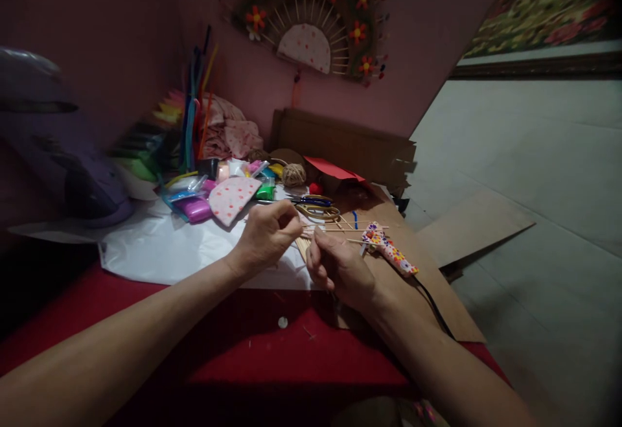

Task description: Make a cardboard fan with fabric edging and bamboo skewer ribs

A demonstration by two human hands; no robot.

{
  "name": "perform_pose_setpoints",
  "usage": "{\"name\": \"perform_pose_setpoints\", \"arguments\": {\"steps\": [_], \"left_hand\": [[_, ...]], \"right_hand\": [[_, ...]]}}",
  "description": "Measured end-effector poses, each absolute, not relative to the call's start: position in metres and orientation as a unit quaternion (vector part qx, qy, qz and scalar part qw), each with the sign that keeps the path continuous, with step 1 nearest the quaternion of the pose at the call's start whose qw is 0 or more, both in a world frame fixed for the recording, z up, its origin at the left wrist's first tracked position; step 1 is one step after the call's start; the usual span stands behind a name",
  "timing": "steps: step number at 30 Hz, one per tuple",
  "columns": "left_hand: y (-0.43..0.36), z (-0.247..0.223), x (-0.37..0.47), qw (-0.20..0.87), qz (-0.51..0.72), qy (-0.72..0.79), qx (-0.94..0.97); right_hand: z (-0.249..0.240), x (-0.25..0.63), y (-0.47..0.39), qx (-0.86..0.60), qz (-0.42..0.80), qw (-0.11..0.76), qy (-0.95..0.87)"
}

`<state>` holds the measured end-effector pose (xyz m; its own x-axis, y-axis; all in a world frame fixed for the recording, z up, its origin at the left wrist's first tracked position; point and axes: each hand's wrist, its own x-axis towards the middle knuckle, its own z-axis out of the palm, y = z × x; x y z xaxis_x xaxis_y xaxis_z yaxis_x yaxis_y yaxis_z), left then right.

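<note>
My left hand (269, 236) is closed in a pinch, with thin wooden sticks (350, 226) running right from its fingertips. Beside it, my right hand (343, 265) has its fingers curled together just under the sticks; what lies in its pinch is hidden. More pale sticks (303, 247) lie in a bunch between the hands. Right of my right hand, a glue gun (391, 251) in flower-patterned covering rests on a cardboard sheet (437, 297). Behind the hands are gold-handled scissors (321, 212) and a half-round dotted fabric piece (234, 199).
A twine ball (294, 175), coloured packets (192, 208) and upright pipe cleaners (192, 113) crowd the back. White sheeting (146, 245) covers part of the red cloth (233, 349), where a small round disc (282, 323) lies. A flowered fan (304, 48) hangs on the wall.
</note>
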<state>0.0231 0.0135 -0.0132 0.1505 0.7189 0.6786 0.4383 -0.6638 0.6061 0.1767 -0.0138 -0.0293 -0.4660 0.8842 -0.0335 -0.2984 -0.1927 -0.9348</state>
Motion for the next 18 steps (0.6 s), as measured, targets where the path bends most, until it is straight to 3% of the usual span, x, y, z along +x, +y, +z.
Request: {"name": "perform_pose_setpoints", "arguments": {"steps": [5, 14, 18], "left_hand": [[0.010, -0.010, 0.023, 0.193, 0.510, 0.335, 0.769], [0.004, -0.009, 0.025, 0.204, 0.483, 0.284, 0.803], [0.006, -0.010, 0.025, 0.203, 0.477, 0.278, 0.809]], "right_hand": [[-0.027, 0.178, -0.014, -0.302, 0.720, 0.425, -0.458], [-0.031, 0.177, -0.012, -0.384, 0.577, 0.459, -0.556], [-0.033, 0.177, -0.012, -0.382, 0.588, 0.457, -0.547]]}}
